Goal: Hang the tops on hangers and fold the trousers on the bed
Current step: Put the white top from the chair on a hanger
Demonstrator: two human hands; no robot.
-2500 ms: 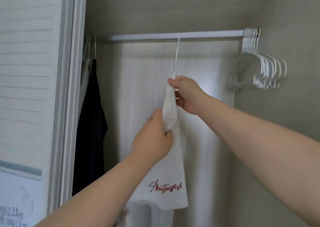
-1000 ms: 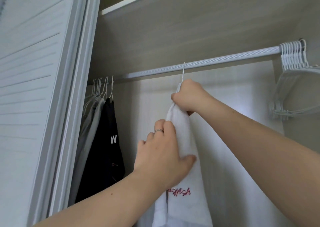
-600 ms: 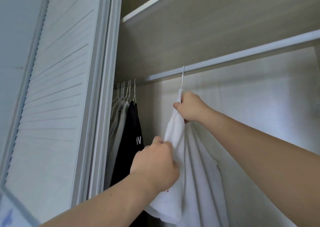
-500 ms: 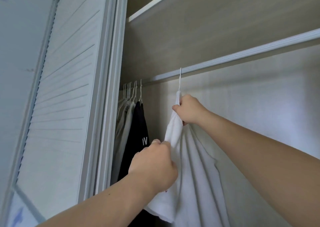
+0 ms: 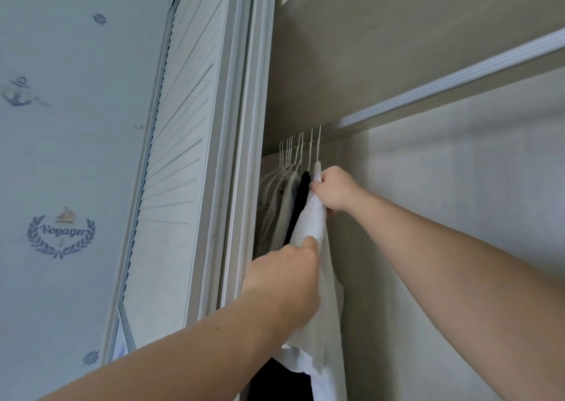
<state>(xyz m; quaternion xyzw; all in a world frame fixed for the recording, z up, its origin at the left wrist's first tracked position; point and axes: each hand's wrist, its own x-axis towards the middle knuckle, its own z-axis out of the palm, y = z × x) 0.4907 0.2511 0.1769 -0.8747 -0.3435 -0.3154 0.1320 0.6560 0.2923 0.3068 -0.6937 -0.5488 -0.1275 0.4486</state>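
White top hangs from the rail on a thin hanger, last in a row of clothes under the rail's left end, with a black top touching it and grey ones beyond (how many, I cannot tell). The right hand grips its neck just below the rail, while the left hand, lower down, clutches its bunched cloth. Left of the rail stands a louvred door, then wallpaper reading "Voyager".

White top on its hanger slid left along the rail. It was mid-rail and apart, now it sits against the black top. My right hand and left hand travelled with it. View swung left; wallpaper now showing.
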